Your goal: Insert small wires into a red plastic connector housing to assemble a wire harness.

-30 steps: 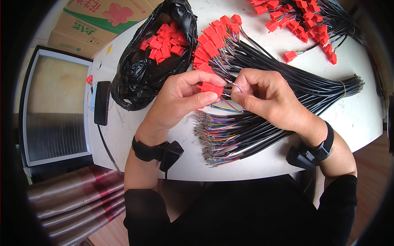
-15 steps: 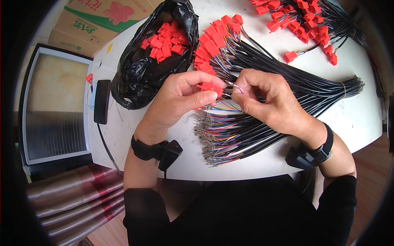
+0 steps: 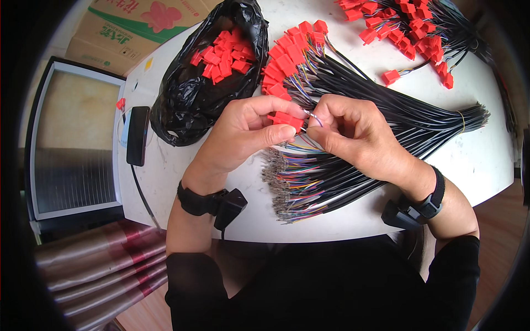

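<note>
Head view: our left fingers [image 3: 279,133] grip a housing [image 3: 287,121], our right fingers [image 3: 331,139] a wire [image 3: 317,118]; housed cables [image 3: 359,83] look done, bare front-edge cables [image 3: 323,190] undone.

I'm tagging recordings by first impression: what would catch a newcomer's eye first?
Probably the fan of black cables across the white table, many ends capped with red connectors. Left of it, a black plastic bag holds loose connectors. Centrally, the left hand holds a red block, the right hand a wire.
</note>
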{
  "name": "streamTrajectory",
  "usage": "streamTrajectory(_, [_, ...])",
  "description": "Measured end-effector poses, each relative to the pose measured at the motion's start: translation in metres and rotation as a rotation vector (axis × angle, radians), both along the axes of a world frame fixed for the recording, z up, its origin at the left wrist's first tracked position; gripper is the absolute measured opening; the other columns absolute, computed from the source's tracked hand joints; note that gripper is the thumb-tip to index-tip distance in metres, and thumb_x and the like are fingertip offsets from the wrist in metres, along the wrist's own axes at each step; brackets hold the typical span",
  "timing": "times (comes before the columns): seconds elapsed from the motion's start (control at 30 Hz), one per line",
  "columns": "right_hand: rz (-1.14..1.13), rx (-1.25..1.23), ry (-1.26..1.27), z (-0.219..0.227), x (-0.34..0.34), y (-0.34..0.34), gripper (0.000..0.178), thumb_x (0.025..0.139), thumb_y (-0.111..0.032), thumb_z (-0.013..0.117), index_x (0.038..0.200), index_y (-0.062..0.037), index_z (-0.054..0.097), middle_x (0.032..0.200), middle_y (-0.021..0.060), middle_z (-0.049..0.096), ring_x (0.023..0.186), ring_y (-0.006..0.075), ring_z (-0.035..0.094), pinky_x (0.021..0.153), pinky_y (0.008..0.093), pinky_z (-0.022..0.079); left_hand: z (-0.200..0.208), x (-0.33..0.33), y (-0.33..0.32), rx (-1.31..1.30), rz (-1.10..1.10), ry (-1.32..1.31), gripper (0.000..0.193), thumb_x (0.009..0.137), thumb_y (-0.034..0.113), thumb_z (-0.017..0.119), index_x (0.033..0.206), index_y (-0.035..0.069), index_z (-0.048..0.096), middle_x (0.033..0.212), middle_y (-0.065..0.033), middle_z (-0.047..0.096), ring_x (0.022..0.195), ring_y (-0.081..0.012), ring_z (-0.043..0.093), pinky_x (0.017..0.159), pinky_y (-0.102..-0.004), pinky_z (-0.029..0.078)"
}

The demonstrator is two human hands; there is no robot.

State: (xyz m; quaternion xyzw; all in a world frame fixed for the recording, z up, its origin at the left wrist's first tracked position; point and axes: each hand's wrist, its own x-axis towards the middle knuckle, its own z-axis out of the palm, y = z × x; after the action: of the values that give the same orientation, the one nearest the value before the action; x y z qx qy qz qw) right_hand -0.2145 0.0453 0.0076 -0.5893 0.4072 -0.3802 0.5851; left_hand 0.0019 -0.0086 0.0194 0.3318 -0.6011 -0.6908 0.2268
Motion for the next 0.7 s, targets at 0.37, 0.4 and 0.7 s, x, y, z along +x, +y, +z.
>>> streamTrajectory(0.37, [-0.058,-0.083,-0.058,-0.009,0.006,0.0,0.013,0.085,-0.006,0.061,0.077,-0.0001,0.054,0.061,-0.0044,0.048,0.058,0.0006,0.041,0.049,0.0207,0.036,-0.005,-0.002,0.001,-0.014,-0.023,0.006,0.026,0.083,0.004,0.065,0.107,-0.002,0.059,0.098,-0.0054,0.062,0.086,-0.0093,0.06,0.076,-0.0221,0.049])
streamTrajectory(0.4, [-0.057,-0.084,-0.058,-0.009,0.006,-0.001,0.013,0.085,-0.006,0.061,0.077,-0.0001,0.054,0.061,-0.0044,0.048,0.058,0.0006,0.041,0.049,0.0207,0.036,-0.005,-0.003,0.001,-0.013,-0.008,0.01,0.025,0.083,0.005,0.065,0.106,-0.002,0.058,0.098,-0.0053,0.061,0.086,-0.0088,0.06,0.075,-0.0219,0.049])
streamTrajectory(0.7, [-0.079,-0.077,-0.014,-0.014,0.009,-0.001,0.014,0.084,-0.009,0.064,0.076,0.0003,0.056,0.063,-0.0016,0.052,0.057,0.0025,0.045,0.05,0.022,0.039,-0.007,-0.015,0.007,-0.222,0.041,0.095,0.014,0.087,0.011,0.061,0.097,0.002,0.056,0.087,-0.0012,0.055,0.073,-0.0056,0.053,0.065,-0.0207,0.045])
